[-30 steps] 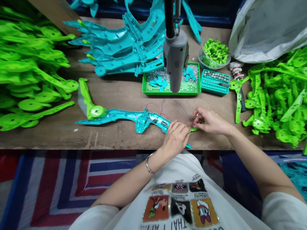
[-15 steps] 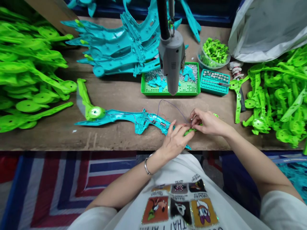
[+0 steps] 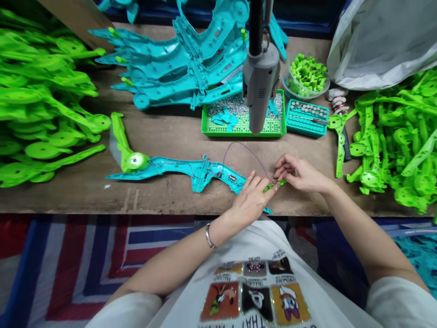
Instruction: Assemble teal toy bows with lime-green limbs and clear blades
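A blue plastic shell half (image 3: 177, 166), shaped like a toy bow, lies on the bench with thin wires and small metal contacts inside. My left hand (image 3: 252, 193) bends over its right end, thumb and fingers closed on a small green plastic part (image 3: 269, 187). At the other end of that part, my right hand (image 3: 300, 174) pinches with thumb and fingers curled. A thin purple wire (image 3: 244, 145) loops up from the shell and down to the fingers. A green limb with a round hub (image 3: 135, 161) sits on the shell's left end.
A grey electric screwdriver (image 3: 261, 86) hangs above a green tray (image 3: 242, 133) of screws and blue pieces. Behind are stacked blue shells (image 3: 164, 59), a bowl of green pieces (image 3: 307, 75) and a teal rack (image 3: 307, 127). Green parts pile up left (image 3: 51, 105) and right (image 3: 392, 141).
My right hand has shifted slightly right, and more of the green part shows between the hands. My left hand stays nearly in place. The hanging screwdriver appears farther right.
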`<state>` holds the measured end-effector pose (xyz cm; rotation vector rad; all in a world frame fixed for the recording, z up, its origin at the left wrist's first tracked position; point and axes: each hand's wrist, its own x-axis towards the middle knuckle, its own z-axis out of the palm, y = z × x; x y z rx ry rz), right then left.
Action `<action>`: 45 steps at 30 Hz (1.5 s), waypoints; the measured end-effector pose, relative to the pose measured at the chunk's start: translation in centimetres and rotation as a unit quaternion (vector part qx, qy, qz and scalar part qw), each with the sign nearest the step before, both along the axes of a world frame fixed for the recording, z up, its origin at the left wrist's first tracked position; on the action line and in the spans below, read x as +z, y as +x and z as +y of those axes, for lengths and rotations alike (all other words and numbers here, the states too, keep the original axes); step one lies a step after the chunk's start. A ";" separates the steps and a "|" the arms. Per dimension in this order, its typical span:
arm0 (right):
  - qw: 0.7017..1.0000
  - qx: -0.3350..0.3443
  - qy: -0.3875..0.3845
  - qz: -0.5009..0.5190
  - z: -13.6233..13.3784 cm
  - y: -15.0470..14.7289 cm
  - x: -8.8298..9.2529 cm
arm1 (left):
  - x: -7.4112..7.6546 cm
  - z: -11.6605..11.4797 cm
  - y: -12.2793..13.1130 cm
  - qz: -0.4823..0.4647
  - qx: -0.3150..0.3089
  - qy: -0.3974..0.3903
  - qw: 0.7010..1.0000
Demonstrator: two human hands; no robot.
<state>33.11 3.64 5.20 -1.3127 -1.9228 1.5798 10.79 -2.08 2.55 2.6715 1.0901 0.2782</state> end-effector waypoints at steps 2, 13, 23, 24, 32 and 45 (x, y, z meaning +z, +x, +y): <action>0.999 0.015 0.047 -0.009 -0.6 -0.4 0.7 | 0.1 0.0 0.0 0.001 -0.002 0.005 1.000; 0.969 -0.112 0.208 -0.066 -3.5 -0.7 0.0 | 0.5 -1.0 -0.8 -0.084 -0.004 0.148 0.985; 0.968 -0.133 0.203 -0.062 -5.6 -0.3 -0.4 | 2.6 1.1 2.1 -0.020 0.055 0.122 0.991; 0.968 -0.133 0.202 -0.064 -5.7 -0.2 -0.6 | 2.1 0.9 2.1 -0.027 0.060 0.128 0.990; 0.964 -0.127 0.218 -0.078 -5.8 -0.2 -1.4 | -0.6 0.0 1.1 -0.049 0.004 0.113 0.992; 0.938 -0.250 0.197 -0.136 -6.3 0.8 -1.3 | 0.6 0.0 1.0 0.056 -0.092 0.119 0.987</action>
